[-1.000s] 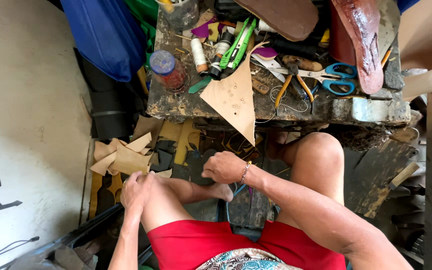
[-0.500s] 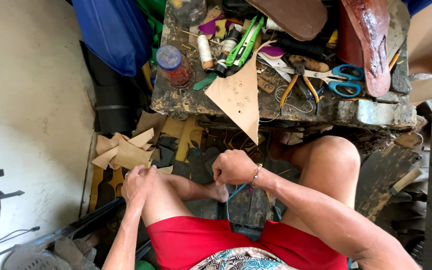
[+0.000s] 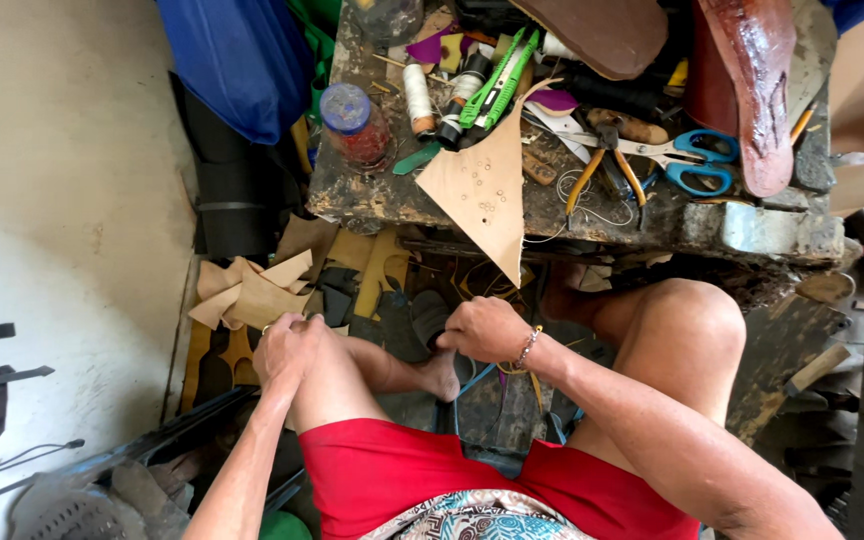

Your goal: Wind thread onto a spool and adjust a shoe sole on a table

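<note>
I sit at a low cluttered workbench (image 3: 752, 225) with my bare knees below it. My left hand (image 3: 287, 345) rests on my left knee with its fingers curled in and nothing visible in it. My right hand (image 3: 487, 330) is lower, between my knees and under the bench edge. Its fingers are curled beside a dark grey rubber piece (image 3: 420, 322) just above my foot (image 3: 439, 375). Whether it grips that piece is hidden. A tan pointed leather piece (image 3: 482, 190) with small punched holes hangs over the bench edge right above my right hand.
The bench carries blue-handled scissors (image 3: 692, 160), orange-handled pliers (image 3: 602, 175), a green utility knife (image 3: 497, 85), a thread spool (image 3: 419, 95), a blue-lidded jar (image 3: 352, 120) and a brown shoe sole (image 3: 742, 90). Tan leather scraps (image 3: 247, 290) lie on the floor at left.
My right hand has shifted slightly right and stays low under the bench edge. My left hand stays on my knee. The view has moved a little.
</note>
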